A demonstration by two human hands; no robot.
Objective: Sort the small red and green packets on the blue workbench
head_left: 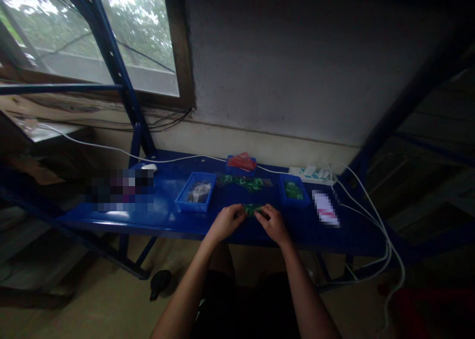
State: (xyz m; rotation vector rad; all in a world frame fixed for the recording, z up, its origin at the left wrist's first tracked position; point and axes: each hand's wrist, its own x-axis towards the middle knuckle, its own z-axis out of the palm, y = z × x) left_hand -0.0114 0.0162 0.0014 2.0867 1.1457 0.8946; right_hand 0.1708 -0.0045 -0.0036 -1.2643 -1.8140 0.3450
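A small green packet (253,210) is stretched between my two hands above the front part of the blue table (163,221). My left hand (230,220) pinches its left end. The right end is between the fingers of my right hand (272,222), which has a ring on one finger. Behind the packet lies a row of green packets (245,182). To the left stands a blue tray (180,200) with grey-silver packets, and to the right another blue tray (285,196) holds green pieces.
A small blue tray with red packets (241,163) sits at the back. A white power strip (311,174) with cables is at the back right, near a blurred white paper (325,209). Blurred items and a white object (149,167) lie on the left.
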